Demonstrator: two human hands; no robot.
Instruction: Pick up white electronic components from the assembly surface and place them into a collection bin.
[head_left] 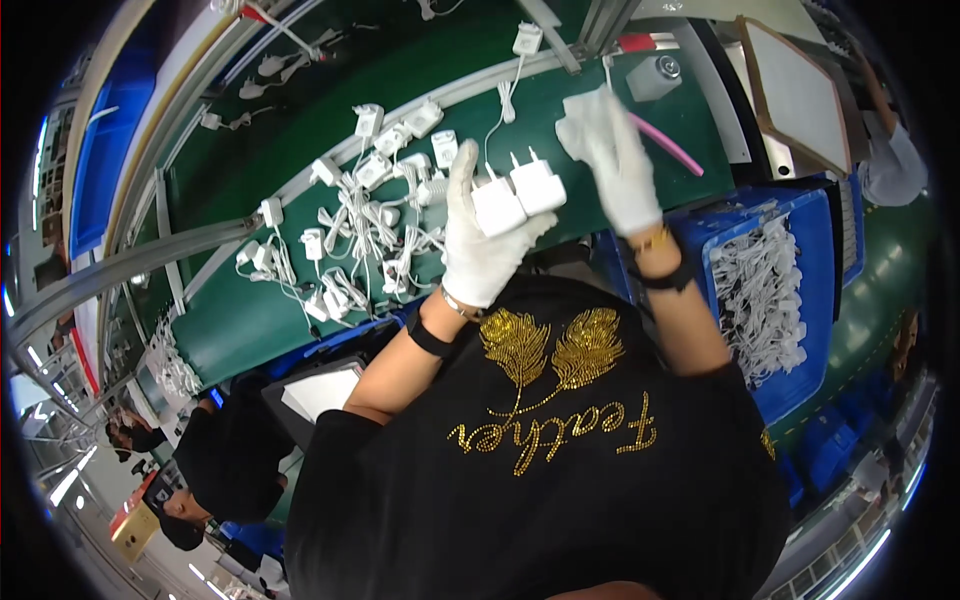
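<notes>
My left hand [482,262], in a white glove, is closed around two white plug-in power adapters [500,207] held side by side, with their pins pointing away from me. A thin white cable runs up from near them to a further adapter [527,39] at the bench's far edge. To the right, my gloved right hand [624,185] is raised over the bench, its fingers closed on what looks like a white cloth [574,132]. The hand's edges are slightly blurred. Left of my left hand lies a loose heap of white adapters with cables [350,215].
The green bench [225,325] curves across in front of me. At its right are a bottle [654,77] and a pink strip [668,147]. A blue bin [822,335] full of white cables [757,300] stands by my right arm. Another person [228,450] works at lower left.
</notes>
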